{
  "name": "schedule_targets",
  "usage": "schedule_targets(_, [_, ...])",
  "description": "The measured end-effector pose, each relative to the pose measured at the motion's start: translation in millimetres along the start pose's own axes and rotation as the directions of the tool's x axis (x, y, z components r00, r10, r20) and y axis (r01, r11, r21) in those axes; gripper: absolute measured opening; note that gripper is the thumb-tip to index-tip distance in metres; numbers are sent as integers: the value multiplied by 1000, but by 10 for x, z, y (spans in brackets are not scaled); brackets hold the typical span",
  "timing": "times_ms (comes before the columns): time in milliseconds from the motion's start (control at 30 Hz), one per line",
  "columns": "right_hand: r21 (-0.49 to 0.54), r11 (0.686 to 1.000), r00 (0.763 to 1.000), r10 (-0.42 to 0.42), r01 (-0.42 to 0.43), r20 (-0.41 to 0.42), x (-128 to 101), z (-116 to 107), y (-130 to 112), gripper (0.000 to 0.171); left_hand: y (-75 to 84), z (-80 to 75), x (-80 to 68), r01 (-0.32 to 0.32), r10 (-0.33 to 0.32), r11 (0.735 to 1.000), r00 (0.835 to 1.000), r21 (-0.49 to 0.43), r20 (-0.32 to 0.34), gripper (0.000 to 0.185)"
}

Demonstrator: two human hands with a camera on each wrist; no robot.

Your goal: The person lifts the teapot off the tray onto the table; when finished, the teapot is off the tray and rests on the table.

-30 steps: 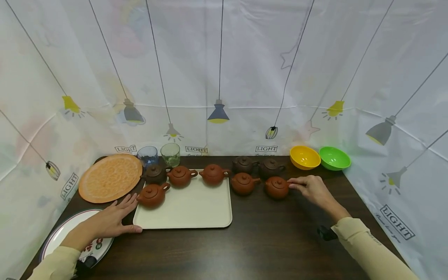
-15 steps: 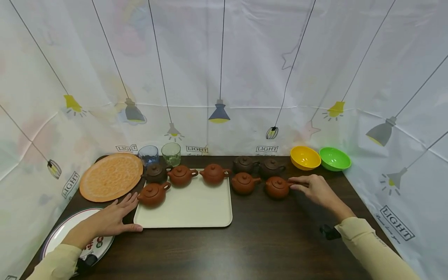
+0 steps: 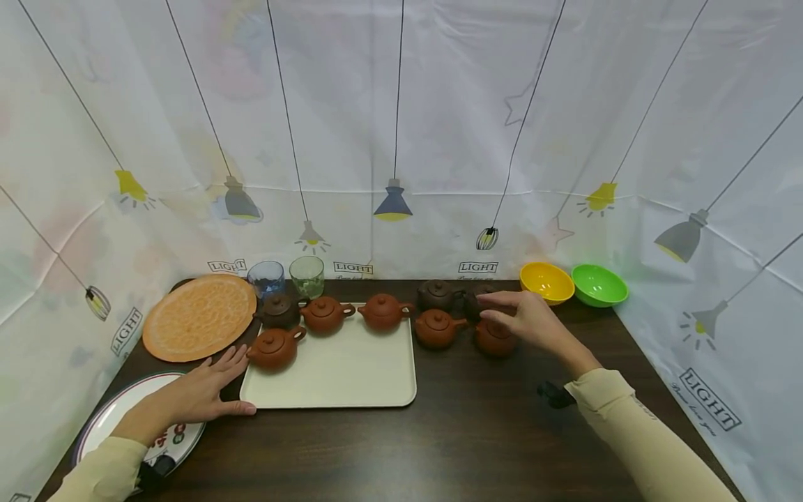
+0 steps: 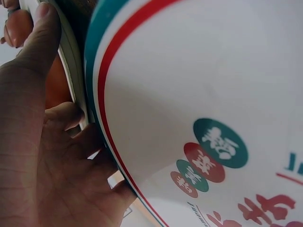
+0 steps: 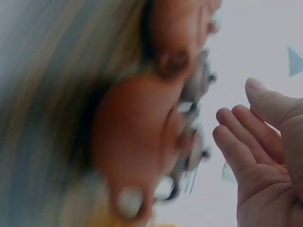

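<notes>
Plate, white, printed with red and green marks (image 3: 125, 403), lies at the near left, partly under the line of the sleeve. Beyond it, a round orange-tan mat (image 3: 199, 317). Left hand (image 3: 194, 397) reaches across the plate's edge, palm down, fingers straight and spread, thumb wide at the near left corner of a cream tray (image 3: 357, 376); its fingertips sit just beside a red-brown teapot (image 3: 274, 351) on the tray's left side, contact uncertain. Blue glass (image 3: 266, 280) and pale green glass (image 3: 307, 279) stand upright behind. Tray's far edge, left to right: dark brown teapot (image 3: 279, 312) at the corner, second red-brown teapot (image 3: 323, 316), third red-brown teapot (image 3: 383, 312), all lidded. Right of the tray, on dark wood tabletop (image 3: 439, 446): rear dark teapot (image 3: 436, 295), with a fourth red-brown teapot (image 3: 438, 329) in front. Next, another dark teapot (image 3: 472, 307), part hidden, and a fifth red-brown teapot (image 3: 494, 341), its loop handle plain but blurred in the right wrist view. Right hand (image 3: 533, 324) hovers over this last pair, thumb and fingers moderately parted, clear of the red-brown pot. Far right: yellow bowl (image 3: 547, 282), then green bowl (image 3: 599, 284), side by side.
</notes>
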State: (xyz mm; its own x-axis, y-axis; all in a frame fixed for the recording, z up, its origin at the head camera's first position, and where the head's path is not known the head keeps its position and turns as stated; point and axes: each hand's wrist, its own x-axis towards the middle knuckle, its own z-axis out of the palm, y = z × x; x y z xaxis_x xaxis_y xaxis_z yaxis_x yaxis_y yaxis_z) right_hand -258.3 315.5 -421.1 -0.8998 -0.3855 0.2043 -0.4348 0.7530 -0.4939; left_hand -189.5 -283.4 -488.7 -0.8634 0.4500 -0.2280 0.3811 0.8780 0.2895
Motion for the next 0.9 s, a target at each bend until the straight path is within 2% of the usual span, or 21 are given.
schedule_targets(233, [99, 988, 991, -123, 118, 50, 402, 334, -473, 36, -7, 8, 10, -16, 16, 1000, 1000, 6, -8, 109])
schedule_targets(467, [160, 954, 957, -272, 253, 105, 852, 739, -988, 34, -3, 11, 7, -21, 21, 1000, 1000, 8, -10, 108])
schedule_targets(733, [188, 939, 917, -327, 288, 228, 1206, 1238, -1466, 33, 7, -25, 23, -19, 20, 1000, 1000, 20, -9, 108])
schedule_targets(900, [209, 937, 901, -331, 279, 281, 1314, 1621, -1706, 34, 14, -2, 3, -14, 14, 1000, 1000, -3, -5, 108])
